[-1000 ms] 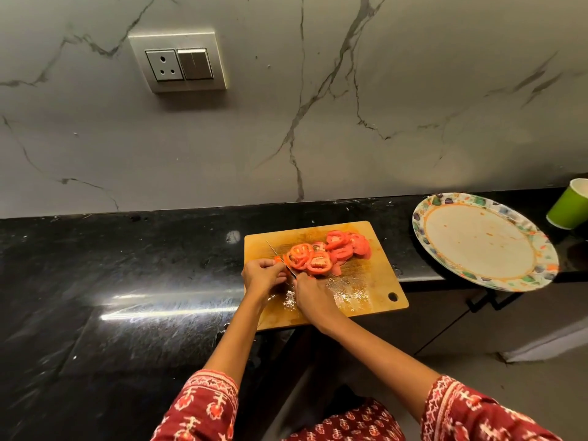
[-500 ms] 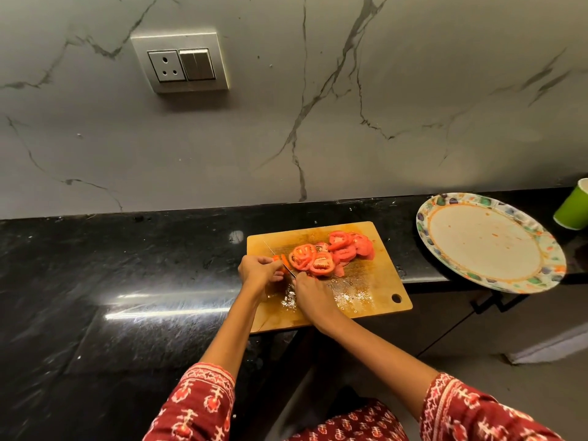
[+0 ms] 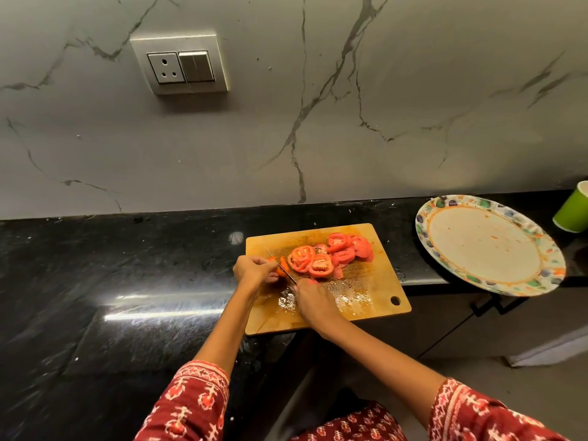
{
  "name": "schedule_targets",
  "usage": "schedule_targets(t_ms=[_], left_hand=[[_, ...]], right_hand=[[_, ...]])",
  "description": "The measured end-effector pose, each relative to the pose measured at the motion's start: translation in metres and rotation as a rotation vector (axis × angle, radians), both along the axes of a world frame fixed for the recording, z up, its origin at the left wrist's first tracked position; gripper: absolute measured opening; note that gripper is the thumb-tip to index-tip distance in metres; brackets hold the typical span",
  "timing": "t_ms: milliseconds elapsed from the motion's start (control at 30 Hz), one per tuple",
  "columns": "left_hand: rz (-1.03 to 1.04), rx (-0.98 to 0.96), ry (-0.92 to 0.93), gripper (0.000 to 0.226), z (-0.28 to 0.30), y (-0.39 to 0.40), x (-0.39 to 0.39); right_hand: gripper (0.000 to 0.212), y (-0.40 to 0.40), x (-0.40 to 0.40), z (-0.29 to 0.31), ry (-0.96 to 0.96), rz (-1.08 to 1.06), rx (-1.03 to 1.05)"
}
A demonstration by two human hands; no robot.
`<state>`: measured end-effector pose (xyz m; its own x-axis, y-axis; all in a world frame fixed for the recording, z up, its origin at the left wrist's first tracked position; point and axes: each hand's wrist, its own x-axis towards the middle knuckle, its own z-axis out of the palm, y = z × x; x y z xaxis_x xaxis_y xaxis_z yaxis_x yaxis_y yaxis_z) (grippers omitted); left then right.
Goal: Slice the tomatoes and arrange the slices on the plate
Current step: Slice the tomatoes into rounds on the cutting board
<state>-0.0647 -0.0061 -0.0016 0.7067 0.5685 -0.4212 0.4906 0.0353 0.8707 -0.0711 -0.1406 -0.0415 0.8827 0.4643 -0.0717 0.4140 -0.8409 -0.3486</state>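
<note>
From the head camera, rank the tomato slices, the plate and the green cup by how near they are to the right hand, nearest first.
Measured from the right hand:
1. Tomato slices, just beyond it on the cutting board.
2. Plate, off to the right, overhanging the counter edge.
3. Green cup, far right, behind the plate.

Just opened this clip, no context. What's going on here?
A person is slicing a tomato on a wooden cutting board. The left hand grips the last tomato piece while the right hand holds the knife across it. Cut slices are piled on the board. The plate to the right holds no slices yet.
</note>
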Motion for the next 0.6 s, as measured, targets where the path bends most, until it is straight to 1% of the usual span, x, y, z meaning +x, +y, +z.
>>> schedule_targets(t_ms=[133, 267, 367, 600], left_hand=[[-0.008, 0.000, 0.016, 0.010, -0.002, 0.001, -0.003], [0.010, 0.005, 0.016, 0.012, 0.001, 0.005, -0.002], [0.053, 0.029, 0.015, 0.011, 0.000, 0.011, -0.001], [0.096, 0.017, -0.027, 0.015, -0.012, 0.003, 0.000]], right_hand=[[0.028, 0.000, -0.002, 0.000, -0.017, -0.004, -0.030], [0.032, 0.012, 0.005, 0.008, 0.014, -0.009, -0.020], [0.025, 0.005, -0.002, 0.003, -0.012, 0.002, -0.054], [0.029, 0.013, 0.002, 0.004, 0.053, -0.035, 0.009]])
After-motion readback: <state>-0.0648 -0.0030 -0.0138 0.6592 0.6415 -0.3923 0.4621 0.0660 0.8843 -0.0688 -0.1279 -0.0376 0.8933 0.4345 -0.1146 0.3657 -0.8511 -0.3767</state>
